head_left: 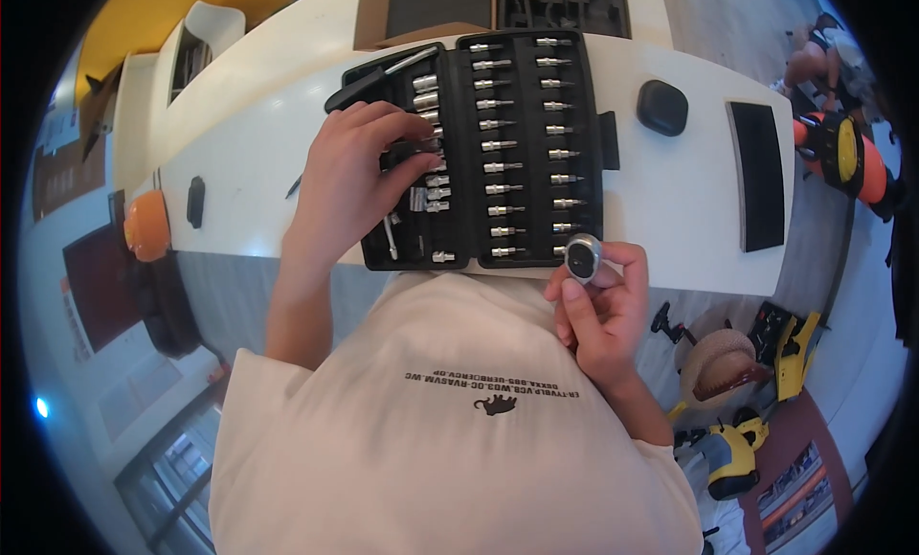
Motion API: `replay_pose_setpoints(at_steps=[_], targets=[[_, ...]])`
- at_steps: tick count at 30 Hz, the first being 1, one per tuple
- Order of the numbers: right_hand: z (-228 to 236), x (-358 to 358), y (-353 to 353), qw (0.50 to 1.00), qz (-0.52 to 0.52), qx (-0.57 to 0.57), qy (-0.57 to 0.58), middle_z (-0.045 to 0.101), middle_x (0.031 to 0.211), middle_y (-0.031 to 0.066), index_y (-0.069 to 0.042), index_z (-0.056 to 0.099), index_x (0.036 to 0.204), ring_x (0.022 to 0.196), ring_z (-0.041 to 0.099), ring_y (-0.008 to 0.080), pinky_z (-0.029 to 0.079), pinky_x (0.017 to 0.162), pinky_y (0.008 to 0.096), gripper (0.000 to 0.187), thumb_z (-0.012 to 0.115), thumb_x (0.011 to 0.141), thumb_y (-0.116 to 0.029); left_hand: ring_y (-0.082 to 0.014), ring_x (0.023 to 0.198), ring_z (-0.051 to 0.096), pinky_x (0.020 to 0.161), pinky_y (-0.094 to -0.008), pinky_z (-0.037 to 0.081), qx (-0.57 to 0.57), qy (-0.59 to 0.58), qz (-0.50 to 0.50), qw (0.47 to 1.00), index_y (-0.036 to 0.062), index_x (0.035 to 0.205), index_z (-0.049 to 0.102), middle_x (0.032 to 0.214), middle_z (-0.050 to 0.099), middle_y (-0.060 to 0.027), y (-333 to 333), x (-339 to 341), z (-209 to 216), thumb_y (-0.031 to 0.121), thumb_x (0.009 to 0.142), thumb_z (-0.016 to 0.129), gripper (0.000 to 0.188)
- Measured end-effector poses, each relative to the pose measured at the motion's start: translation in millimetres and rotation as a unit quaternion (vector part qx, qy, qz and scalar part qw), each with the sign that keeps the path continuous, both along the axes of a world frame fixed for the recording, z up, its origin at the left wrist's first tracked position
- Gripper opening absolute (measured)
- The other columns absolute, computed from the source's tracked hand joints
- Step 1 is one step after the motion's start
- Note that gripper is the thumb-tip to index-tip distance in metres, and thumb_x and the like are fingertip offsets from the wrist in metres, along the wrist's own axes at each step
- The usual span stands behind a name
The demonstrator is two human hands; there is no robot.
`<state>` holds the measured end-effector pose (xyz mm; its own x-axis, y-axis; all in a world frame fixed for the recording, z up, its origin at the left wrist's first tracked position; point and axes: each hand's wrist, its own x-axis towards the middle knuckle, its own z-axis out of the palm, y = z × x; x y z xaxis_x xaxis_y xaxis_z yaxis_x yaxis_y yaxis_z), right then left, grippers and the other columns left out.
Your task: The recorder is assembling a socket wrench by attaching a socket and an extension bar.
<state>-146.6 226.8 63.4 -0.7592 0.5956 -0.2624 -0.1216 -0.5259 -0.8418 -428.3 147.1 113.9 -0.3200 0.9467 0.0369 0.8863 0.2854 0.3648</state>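
Note:
My left hand [359, 158] reaches over the left half of an open black tool case [469, 153]. Its thumb and index finger are apart at a column of metal sockets [437, 181], and I see nothing held between them. Part of that column is hidden under the fingers. In front of the case's lower right corner, my right hand [608, 311] grips a ratchet wrench by its round silver and black head [582, 258]; the handle is hidden. Rows of short bit sockets [498, 145] fill the right half. A black-handled driver [388, 76] lies across the case's upper left.
The case rests on a white table [258, 134]. Right of it are a rounded black case [662, 108] and a dark flat panel [756, 177]. An open cardboard box [431, 9] stands behind. Yellow tools [732, 459] and a straw hat [720, 363] lie beyond my right arm. Another person [818, 62] is far right.

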Motion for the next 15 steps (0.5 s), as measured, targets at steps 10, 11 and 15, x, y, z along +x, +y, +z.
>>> replay_pose_setpoints(at_steps=[10, 11, 15], targets=[[-0.3, 10.7, 44.6, 0.965, -0.189, 0.123, -0.133, 0.069, 0.096, 0.0158, -0.005, 0.035, 0.135, 0.054, 0.052, 0.0066, 0.042, 0.049, 0.0205, 0.034, 0.052, 0.106, -0.006, -0.0243, 0.084, 0.063, 0.077, -0.0356, 0.052, 0.006, 0.027, 0.201, 0.979, 0.0045, 0.107, 0.074, 0.101, 0.073, -0.0073, -74.4, -36.3, 5.9, 0.013, 0.083, 0.082, 0.027], [-0.9, 14.3, 53.9, 0.953, -0.175, 0.158, -0.190, 0.068, 0.096, 0.0150, -0.003, 0.038, 0.134, 0.056, 0.054, 0.0070, 0.043, 0.051, 0.0207, 0.032, 0.054, 0.106, -0.007, -0.0243, 0.084, 0.063, 0.077, -0.0356, 0.052, 0.007, 0.027, 0.206, 0.978, 0.0045, 0.107, 0.074, 0.101, 0.073, -0.0073, -84.7, -37.2, 2.0, 0.013, 0.083, 0.082, 0.027], [7.4, 16.7, 78.1, 0.894, -0.084, 0.257, -0.357, 0.067, 0.094, 0.0119, 0.001, 0.050, 0.128, 0.063, 0.058, 0.0071, 0.044, 0.056, 0.0203, 0.028, 0.060, 0.105, -0.010, -0.0236, 0.093, 0.062, 0.081, -0.0358, 0.050, -0.027, 0.089, 0.274, 0.957, 0.0070, 0.112, 0.073, 0.108, 0.070, -0.0063, -117.6, -45.3, -14.7, 0.015, 0.084, 0.082, 0.030]])
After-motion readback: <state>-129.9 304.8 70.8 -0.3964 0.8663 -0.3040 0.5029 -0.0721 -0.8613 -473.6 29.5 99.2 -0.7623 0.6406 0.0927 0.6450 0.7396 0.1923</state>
